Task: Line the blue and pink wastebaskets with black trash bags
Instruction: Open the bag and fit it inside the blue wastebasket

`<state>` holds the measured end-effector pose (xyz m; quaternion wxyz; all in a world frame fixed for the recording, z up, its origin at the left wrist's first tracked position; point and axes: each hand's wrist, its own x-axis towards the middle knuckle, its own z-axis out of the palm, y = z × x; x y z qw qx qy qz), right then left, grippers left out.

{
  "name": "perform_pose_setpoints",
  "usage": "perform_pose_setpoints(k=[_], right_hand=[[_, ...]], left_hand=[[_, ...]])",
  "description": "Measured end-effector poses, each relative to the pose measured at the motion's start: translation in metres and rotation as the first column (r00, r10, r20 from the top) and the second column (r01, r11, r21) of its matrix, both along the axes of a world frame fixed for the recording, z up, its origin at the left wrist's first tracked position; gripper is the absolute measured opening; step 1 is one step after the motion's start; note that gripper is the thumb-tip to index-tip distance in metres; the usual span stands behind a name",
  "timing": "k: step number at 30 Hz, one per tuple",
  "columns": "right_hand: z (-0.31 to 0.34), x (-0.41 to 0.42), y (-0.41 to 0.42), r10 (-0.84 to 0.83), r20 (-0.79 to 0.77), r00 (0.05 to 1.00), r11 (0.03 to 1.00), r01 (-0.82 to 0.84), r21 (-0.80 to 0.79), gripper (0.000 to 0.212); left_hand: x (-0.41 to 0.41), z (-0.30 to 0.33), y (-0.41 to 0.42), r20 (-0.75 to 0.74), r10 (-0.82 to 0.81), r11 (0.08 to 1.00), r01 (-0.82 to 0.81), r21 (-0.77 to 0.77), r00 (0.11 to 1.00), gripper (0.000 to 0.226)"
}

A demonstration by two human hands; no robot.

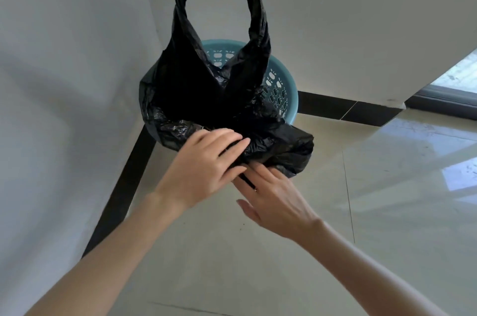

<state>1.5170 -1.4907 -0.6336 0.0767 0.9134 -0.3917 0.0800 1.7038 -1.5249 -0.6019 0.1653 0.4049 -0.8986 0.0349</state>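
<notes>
Black trash bag [206,88]: thin plastic film, crinkled all over, faint sheen on the creases, handles twisted ropey. Blue wastebasket [286,83]: moulded plastic, smooth rim, perforated wall w/ cut-out pattern, semi-matt. Floor tiles [387,186]: polished, v. glossy, mirror-like reflections. Skirting [333,106]: dark glossy tile strip. Walls [64,57]: flat matt paint, smooth.

This looks like a corner of a home: plain white walls [64,57] meet over glossy cream floor tiles [387,186] edged with a black skirting strip [348,109]. A blue plastic wastebasket [289,88] stands in the corner, and daylight enters through a sliding-door track [444,99] at right.
</notes>
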Motion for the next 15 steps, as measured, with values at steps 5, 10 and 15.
perform_pose_setpoints(k=[5, 10, 15], right_hand=[[0.001, -0.009, 0.004, 0.015, 0.156, 0.988, 1.000, -0.019, 0.024, 0.039], [0.033, -0.032, -0.022, -0.058, 0.209, 0.976, 0.980, 0.095, -0.174, 0.030], [0.029, -0.044, -0.032, 0.060, 0.130, 0.990, 0.977, -0.031, -0.210, 0.021]], left_hand=[[-0.003, -0.025, -0.009, 0.030, 0.076, 0.997, -0.076, -0.006, 0.997, 0.046], [0.011, -0.023, -0.014, -0.012, 0.031, 0.999, -0.030, 0.020, 0.999, 0.049], [0.045, -0.025, -0.020, -0.073, 0.060, 0.998, -0.059, 0.013, 0.996, 0.050]])
